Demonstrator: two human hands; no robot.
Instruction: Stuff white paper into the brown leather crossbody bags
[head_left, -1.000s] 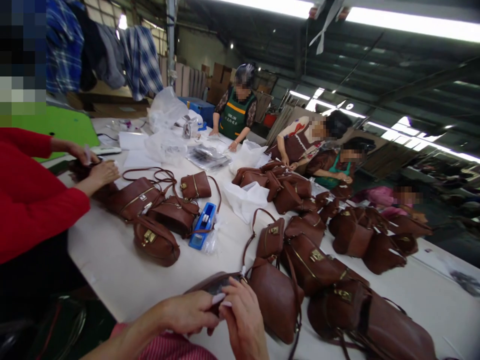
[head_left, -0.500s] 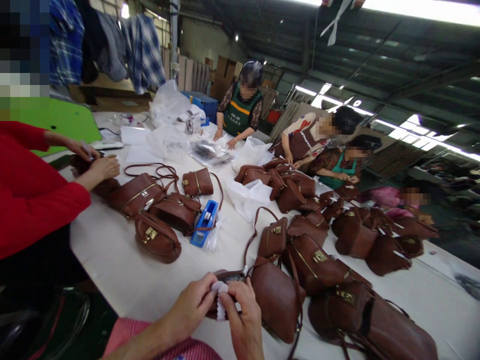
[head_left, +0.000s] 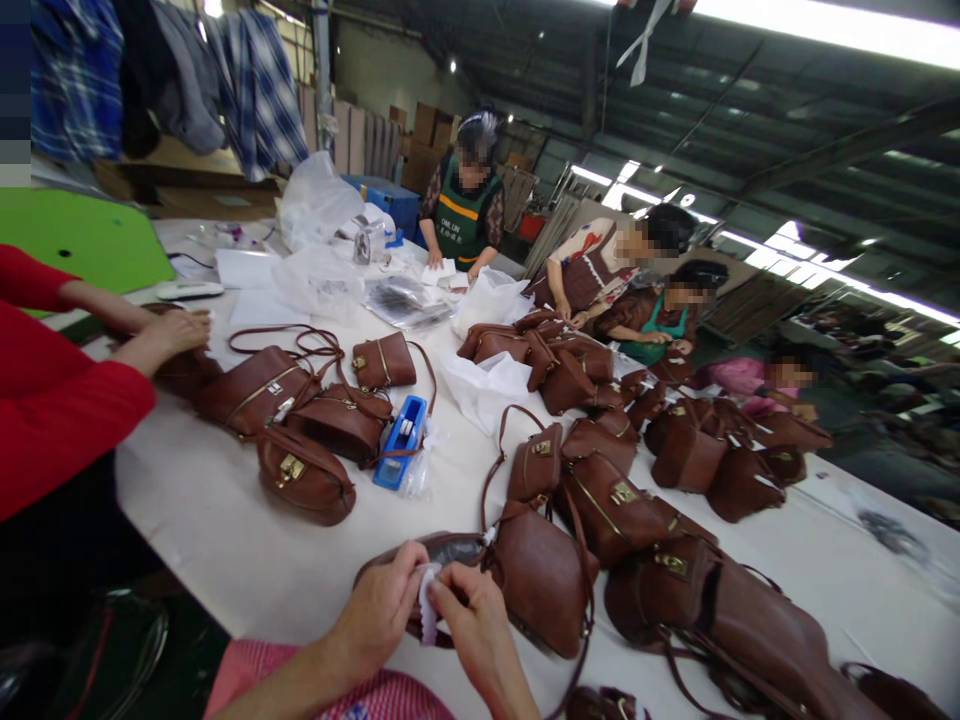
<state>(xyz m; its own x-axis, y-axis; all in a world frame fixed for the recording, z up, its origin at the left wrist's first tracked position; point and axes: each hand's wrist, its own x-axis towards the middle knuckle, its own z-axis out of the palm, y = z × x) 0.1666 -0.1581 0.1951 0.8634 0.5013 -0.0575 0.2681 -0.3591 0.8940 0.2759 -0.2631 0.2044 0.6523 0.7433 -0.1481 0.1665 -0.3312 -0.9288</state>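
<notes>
Low in the head view, my left hand (head_left: 384,608) pinches a white strip with a scalloped edge (head_left: 428,612) between thumb and fingers. My right hand (head_left: 474,612) has its fingertips closed on the strip's other side. What the strip is made of I cannot tell. Right behind my hands lies a brown leather bag (head_left: 390,560), its mouth open on a dark grey lining (head_left: 454,550); my hands hide part of it. Close by on the right stands a brown shoulder bag (head_left: 541,575) with a long strap.
Many brown bags (head_left: 600,510) crowd the white table (head_left: 217,530) to the right. A blue tape dispenser (head_left: 401,440) sits near the middle beside more bags (head_left: 307,475). At left a person in red sleeves (head_left: 67,380) handles a bag; several co-workers (head_left: 465,215) work across the table.
The view has shifted slightly right. My right hand has turned, and the strip hangs more fully in sight between my hands. More of the open bag shows behind them.
</notes>
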